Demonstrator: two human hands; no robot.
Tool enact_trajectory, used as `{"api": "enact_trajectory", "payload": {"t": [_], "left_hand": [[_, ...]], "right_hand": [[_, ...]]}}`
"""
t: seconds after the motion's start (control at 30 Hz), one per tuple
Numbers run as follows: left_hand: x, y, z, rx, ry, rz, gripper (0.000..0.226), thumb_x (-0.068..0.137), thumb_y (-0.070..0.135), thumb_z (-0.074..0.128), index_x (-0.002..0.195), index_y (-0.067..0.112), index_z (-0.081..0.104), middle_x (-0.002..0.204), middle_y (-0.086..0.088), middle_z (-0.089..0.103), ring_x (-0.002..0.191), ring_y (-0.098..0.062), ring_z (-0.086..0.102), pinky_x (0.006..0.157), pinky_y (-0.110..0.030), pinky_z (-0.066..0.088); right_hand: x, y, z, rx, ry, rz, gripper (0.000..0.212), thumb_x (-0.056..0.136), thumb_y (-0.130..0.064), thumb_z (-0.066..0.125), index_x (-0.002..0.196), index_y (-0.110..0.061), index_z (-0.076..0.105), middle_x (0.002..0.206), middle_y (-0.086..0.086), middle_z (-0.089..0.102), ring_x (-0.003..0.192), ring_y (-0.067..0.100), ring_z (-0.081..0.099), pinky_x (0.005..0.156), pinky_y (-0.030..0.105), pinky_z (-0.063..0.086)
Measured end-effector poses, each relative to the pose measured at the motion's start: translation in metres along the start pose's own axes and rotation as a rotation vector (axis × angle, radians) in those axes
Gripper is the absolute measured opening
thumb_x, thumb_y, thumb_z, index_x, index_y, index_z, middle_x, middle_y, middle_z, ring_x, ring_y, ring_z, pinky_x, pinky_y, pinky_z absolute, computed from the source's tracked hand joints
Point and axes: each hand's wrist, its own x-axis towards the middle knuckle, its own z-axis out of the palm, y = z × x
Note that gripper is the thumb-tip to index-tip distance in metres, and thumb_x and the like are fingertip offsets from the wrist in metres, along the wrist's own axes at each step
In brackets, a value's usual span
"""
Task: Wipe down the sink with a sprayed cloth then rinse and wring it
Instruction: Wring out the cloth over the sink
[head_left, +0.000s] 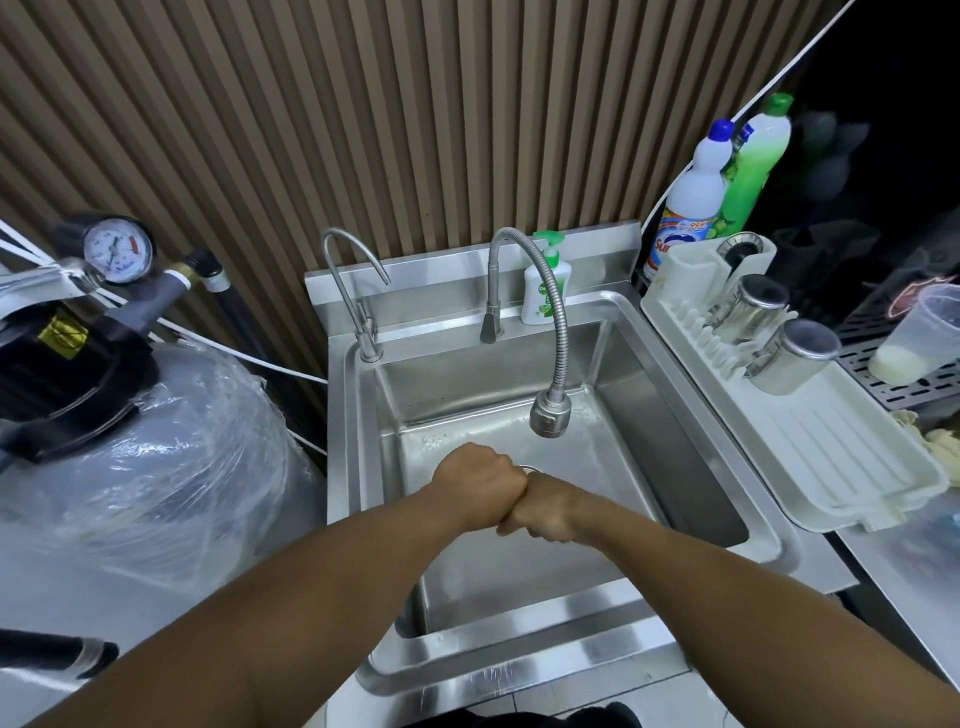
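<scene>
Over the middle of the stainless steel sink (691, 415), my left hand (480, 480) and my right hand (540, 512) are both clenched into fists, pressed knuckle to knuckle just above the drain. The cloth is hidden inside the two fists, so none of it shows. The flexible faucet head (549, 413) hangs just beyond and above my hands. No water stream is visible. The basin floor looks wet.
A thin second tap (358, 291) and a green soap dispenser (545, 288) stand on the back ledge. To the right is a white drying rack (831, 457) with two steel cups (748, 309), and cleaner bottles (685, 202) behind. A plastic-wrapped tank (156, 441) stands at left.
</scene>
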Motion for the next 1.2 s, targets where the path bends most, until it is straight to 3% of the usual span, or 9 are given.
{"api": "enact_trajectory", "payload": {"t": [0.07,0.27,0.43,0.57,0.7,0.8,0.93,1.07,1.2], "left_hand": [[-0.001,0.003,0.003,-0.114,-0.04,-0.044,0.015,0.084,0.014,0.062,0.098,0.014,0.068,0.098,-0.009,0.072,0.087,-0.032,0.067,0.067,-0.034,0.045],[0.0,0.01,0.006,-0.409,-0.109,-0.16,0.029,0.083,0.008,0.058,0.077,0.027,0.037,0.072,0.001,0.049,0.074,-0.027,0.052,0.065,-0.033,0.042],[0.004,0.005,0.01,-0.63,-0.177,-0.203,0.026,0.084,0.01,0.055,0.066,0.021,0.041,0.068,-0.001,0.052,0.06,-0.019,0.049,0.053,-0.027,0.038],[0.007,0.003,0.015,-0.778,-0.241,-0.195,0.032,0.084,0.008,0.056,0.063,0.026,0.041,0.064,0.0,0.051,0.061,-0.02,0.048,0.058,-0.029,0.039],[0.009,0.003,0.025,-0.878,-0.333,-0.247,0.019,0.079,0.01,0.058,0.063,0.011,0.048,0.061,-0.007,0.048,0.056,-0.025,0.044,0.053,-0.029,0.036],[0.01,0.001,0.025,-0.944,-0.389,-0.245,0.016,0.078,0.011,0.061,0.067,0.01,0.05,0.058,-0.007,0.042,0.051,-0.024,0.037,0.048,-0.025,0.032],[0.011,0.0,0.028,-1.069,-0.454,-0.276,0.015,0.079,0.009,0.062,0.073,0.011,0.048,0.058,-0.008,0.039,0.049,-0.021,0.03,0.047,-0.024,0.027],[0.009,0.002,0.031,-1.176,-0.492,-0.295,0.021,0.079,0.006,0.063,0.069,0.013,0.045,0.053,-0.005,0.038,0.044,-0.018,0.03,0.047,-0.023,0.024],[0.009,0.002,0.03,-1.282,-0.529,-0.304,0.027,0.081,0.003,0.061,0.067,0.015,0.042,0.054,-0.002,0.034,0.045,-0.016,0.026,0.048,-0.024,0.019]], "right_hand": [[0.003,0.003,0.008,-0.143,0.167,-0.042,0.027,0.075,-0.022,0.062,0.1,-0.013,0.066,0.088,0.002,0.069,0.075,0.022,0.064,0.061,0.03,0.048],[-0.001,0.01,0.013,-0.538,0.438,-0.125,0.021,0.08,-0.022,0.054,0.098,-0.018,0.065,0.089,0.001,0.065,0.073,0.024,0.054,0.065,0.029,0.039],[0.004,0.011,0.012,-0.783,0.476,-0.235,0.017,0.084,-0.019,0.051,0.094,-0.018,0.064,0.095,0.005,0.07,0.078,0.028,0.06,0.066,0.029,0.038],[0.005,0.014,0.01,-0.886,0.497,-0.322,0.02,0.086,-0.02,0.05,0.099,-0.016,0.066,0.097,0.006,0.071,0.086,0.031,0.065,0.066,0.03,0.034],[0.003,0.016,0.009,-0.938,0.501,-0.382,0.021,0.087,-0.021,0.052,0.1,-0.014,0.066,0.097,0.007,0.07,0.087,0.033,0.066,0.066,0.03,0.031],[0.003,0.015,0.007,-0.936,0.548,-0.45,0.012,0.078,-0.026,0.065,0.084,-0.016,0.069,0.079,0.005,0.071,0.071,0.031,0.068,0.059,0.028,0.031],[0.006,0.015,0.004,-0.938,0.513,-0.401,0.035,0.03,-0.035,0.084,0.043,-0.021,0.054,0.038,-0.003,0.05,0.028,0.017,0.047,0.044,0.018,0.016],[0.004,0.017,0.007,-0.954,0.525,-0.432,0.028,0.042,-0.033,0.082,0.05,-0.021,0.058,0.044,-0.002,0.057,0.033,0.02,0.055,0.045,0.019,0.02],[0.005,0.016,0.002,-0.967,0.533,-0.431,0.034,0.034,-0.033,0.084,0.046,-0.02,0.055,0.039,-0.003,0.051,0.027,0.018,0.047,0.044,0.018,0.017]]}}
